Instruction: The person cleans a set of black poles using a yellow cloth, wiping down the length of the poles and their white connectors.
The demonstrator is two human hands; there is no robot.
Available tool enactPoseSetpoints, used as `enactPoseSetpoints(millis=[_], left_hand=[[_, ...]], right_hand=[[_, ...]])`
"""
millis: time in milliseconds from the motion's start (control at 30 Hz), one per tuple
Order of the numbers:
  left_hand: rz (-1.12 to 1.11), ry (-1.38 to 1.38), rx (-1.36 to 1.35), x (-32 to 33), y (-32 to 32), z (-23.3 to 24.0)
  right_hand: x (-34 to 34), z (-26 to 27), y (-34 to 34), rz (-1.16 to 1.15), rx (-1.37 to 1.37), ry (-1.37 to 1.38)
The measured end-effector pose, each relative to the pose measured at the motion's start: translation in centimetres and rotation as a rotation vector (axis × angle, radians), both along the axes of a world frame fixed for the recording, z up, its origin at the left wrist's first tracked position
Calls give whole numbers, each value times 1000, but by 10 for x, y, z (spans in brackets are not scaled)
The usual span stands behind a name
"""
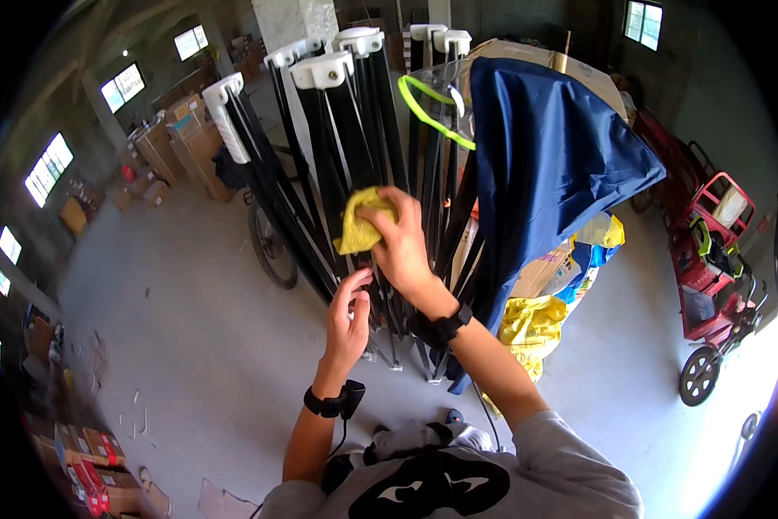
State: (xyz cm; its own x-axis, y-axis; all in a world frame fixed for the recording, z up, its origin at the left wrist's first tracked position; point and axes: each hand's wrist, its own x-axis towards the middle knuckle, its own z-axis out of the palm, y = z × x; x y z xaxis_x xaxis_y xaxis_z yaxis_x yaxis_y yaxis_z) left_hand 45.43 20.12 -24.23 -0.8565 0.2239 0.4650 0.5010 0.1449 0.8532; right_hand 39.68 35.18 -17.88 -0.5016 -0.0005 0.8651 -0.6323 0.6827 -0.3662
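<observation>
A folded canopy frame of black metal legs (337, 143) with white plastic corner fittings (323, 70) stands upright before me. My right hand (401, 243) is closed around a crumpled yellow cloth (365, 222), pressed against one of the black legs about halfway down. Lower and to the left, my left hand (350, 318) is beside the legs with fingers bent and thumb apart. Nothing shows in it; whether its fingertips touch a leg is unclear. Dark blue fabric (545, 149) drapes over the right side of the frame, next to a clear sheet with lime-green edging (428, 117).
Behind the frame, a bicycle wheel (272, 246) shows at the left. Yellow woven sacks (532, 331) and a large carton (545, 266) stand at the right, with a red cargo tricycle (707, 279) beyond. Cardboard boxes (194, 149) line the far wall; more boxes (100, 464) lie lower left.
</observation>
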Motion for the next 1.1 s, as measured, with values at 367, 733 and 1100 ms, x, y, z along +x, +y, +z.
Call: enactPoseSetpoints(millis=[367,733,1100], left_hand=[[123,-292,157,-1,9,-123],[145,222,-194,-22,131,-71],[-162,136,-91,18,178,-64]], right_hand=[[62,-253,8,-123,-100,-643],[168,-219,101,138,-144,-825],[219,-138,186,-319,-751,-523]])
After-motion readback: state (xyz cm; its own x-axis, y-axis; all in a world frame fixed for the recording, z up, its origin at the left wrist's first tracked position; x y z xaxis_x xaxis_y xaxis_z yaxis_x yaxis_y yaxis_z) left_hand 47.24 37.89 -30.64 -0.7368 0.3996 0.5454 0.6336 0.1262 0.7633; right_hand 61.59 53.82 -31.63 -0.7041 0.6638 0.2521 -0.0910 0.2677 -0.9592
